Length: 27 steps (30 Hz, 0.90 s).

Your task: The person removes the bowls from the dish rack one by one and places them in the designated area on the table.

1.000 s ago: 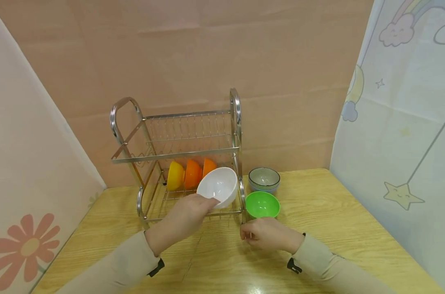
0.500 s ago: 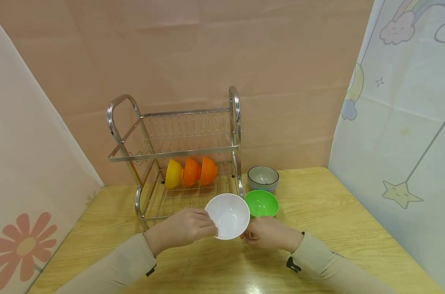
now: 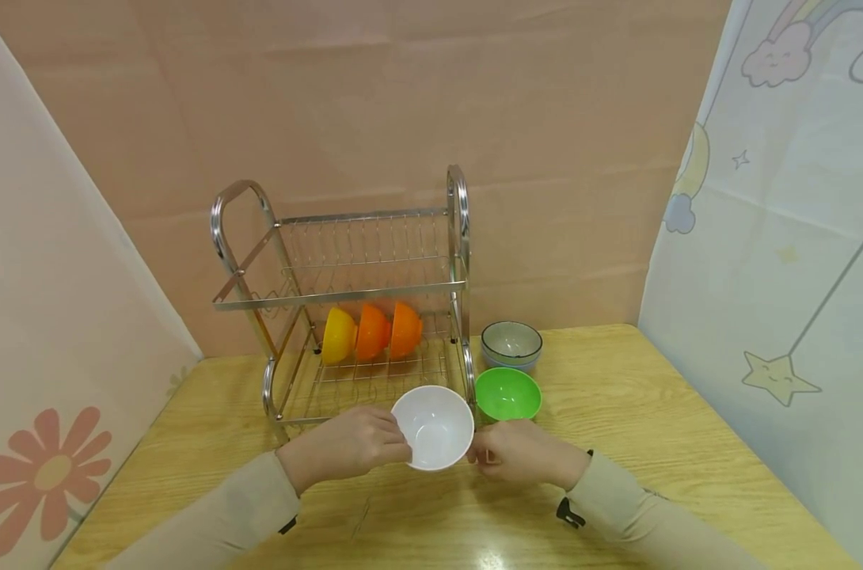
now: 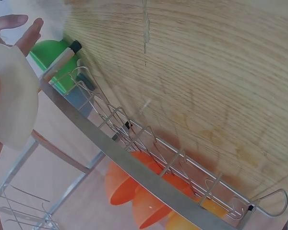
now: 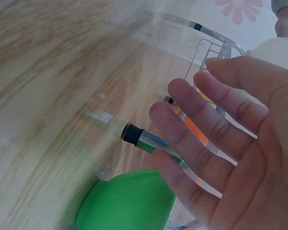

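In the head view my left hand (image 3: 349, 445) grips a white bowl (image 3: 435, 427) by its left rim, in front of the rack's lower tier. The bowl's mouth tilts toward the head camera; in the left wrist view the white bowl (image 4: 17, 100) shows its outside. My right hand (image 3: 527, 453) is close to the bowl's right side, in front of a green bowl (image 3: 507, 394). Nothing lies in its palm: the right wrist view shows the right hand's (image 5: 230, 139) fingers loosely bent and spread, with the green bowl (image 5: 129, 201) below them.
A two-tier metal dish rack (image 3: 342, 294) stands behind the left hand. On its lower tier, a yellow bowl (image 3: 339, 336) and two orange bowls (image 3: 405, 330) stand on edge. Stacked bowls, a grey one (image 3: 511, 340) on top, sit behind the green bowl on the wooden table (image 3: 617, 427).
The left hand has brought the white bowl from the rack's lower right, toward the person and down, beside the right hand. Lately it shifted slightly left. The right hand has barely moved.
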Each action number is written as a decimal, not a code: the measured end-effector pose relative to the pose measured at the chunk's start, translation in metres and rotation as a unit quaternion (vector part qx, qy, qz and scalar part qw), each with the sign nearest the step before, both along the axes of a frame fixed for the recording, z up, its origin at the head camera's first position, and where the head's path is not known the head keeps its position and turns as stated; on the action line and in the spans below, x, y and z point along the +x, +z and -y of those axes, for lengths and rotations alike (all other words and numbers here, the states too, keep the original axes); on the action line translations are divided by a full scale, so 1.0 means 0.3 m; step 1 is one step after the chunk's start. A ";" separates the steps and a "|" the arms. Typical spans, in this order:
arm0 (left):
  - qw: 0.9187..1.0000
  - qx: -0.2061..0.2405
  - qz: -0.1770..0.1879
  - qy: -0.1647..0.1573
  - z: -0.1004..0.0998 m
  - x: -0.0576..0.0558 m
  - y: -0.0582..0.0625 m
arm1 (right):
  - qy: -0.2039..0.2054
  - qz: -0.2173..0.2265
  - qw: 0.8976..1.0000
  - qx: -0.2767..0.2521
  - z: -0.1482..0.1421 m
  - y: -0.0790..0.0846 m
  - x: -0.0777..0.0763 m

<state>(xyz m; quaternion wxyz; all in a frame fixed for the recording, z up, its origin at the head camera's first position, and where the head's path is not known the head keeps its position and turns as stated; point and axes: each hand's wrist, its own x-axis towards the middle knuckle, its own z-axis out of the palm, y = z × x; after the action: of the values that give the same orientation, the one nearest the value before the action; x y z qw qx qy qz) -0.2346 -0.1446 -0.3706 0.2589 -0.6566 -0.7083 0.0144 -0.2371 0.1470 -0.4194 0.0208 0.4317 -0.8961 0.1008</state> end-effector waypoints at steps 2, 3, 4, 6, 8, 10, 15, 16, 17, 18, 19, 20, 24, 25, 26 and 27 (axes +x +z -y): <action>1.000 0.000 0.001 0.002 0.000 0.001 -0.001 | 0.000 0.003 1.000 0.001 -0.002 0.002 0.002; 1.000 0.000 0.002 0.002 0.000 0.002 -0.001 | 0.001 0.007 1.000 0.002 -0.004 0.005 0.004; 1.000 0.000 0.002 0.003 -0.001 0.002 -0.001 | 0.004 0.013 1.000 0.006 -0.005 0.009 0.005; 1.000 -0.001 0.004 0.002 -0.002 0.002 -0.001 | 0.013 0.039 0.999 0.015 -0.010 0.018 0.009; 1.000 -0.002 0.005 0.002 -0.002 0.002 -0.001 | 0.029 0.078 0.996 0.022 -0.017 0.031 0.014; 1.000 -0.002 0.006 0.002 -0.003 0.001 -0.001 | 0.057 0.118 0.991 0.024 -0.021 0.050 0.024; 1.000 -0.001 0.011 0.000 -0.004 -0.004 -0.006 | 0.154 0.183 0.971 -0.007 -0.014 0.127 0.066; 1.000 -0.001 0.011 -0.002 -0.006 -0.004 -0.007 | 0.173 0.181 0.968 -0.015 -0.010 0.144 0.075; 1.000 0.000 0.012 -0.003 -0.007 -0.004 -0.007 | 0.190 0.177 0.965 -0.026 -0.005 0.161 0.084; 1.000 0.001 0.011 -0.004 -0.009 -0.004 -0.007 | 0.205 0.167 0.964 -0.039 -0.001 0.177 0.092; 1.000 0.001 0.011 -0.004 -0.010 -0.004 -0.007 | 0.220 0.151 0.962 -0.053 0.004 0.193 0.099; 1.000 0.000 0.010 -0.004 -0.012 -0.004 -0.008 | 0.233 0.128 0.962 -0.067 0.009 0.207 0.105; 1.000 -0.005 0.014 -0.001 -0.017 -0.003 -0.009 | 0.252 0.040 0.959 -0.122 0.035 0.249 0.115; 1.000 -0.006 0.015 -0.002 -0.018 -0.003 -0.008 | 0.250 0.018 0.960 -0.127 0.041 0.253 0.115; 1.000 -0.007 0.017 -0.003 -0.020 -0.003 -0.009 | 0.243 -0.005 0.962 -0.128 0.046 0.253 0.113; 1.000 -0.007 0.017 -0.003 -0.021 -0.003 -0.009 | 0.233 -0.024 0.964 -0.124 0.051 0.249 0.111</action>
<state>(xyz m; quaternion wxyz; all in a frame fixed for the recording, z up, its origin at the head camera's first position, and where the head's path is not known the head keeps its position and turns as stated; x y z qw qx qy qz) -0.2355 -0.1384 -0.3732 0.2427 -0.6608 -0.7102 0.0074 -0.2039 0.1318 -0.3447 0.0720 0.6246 -0.7507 0.2031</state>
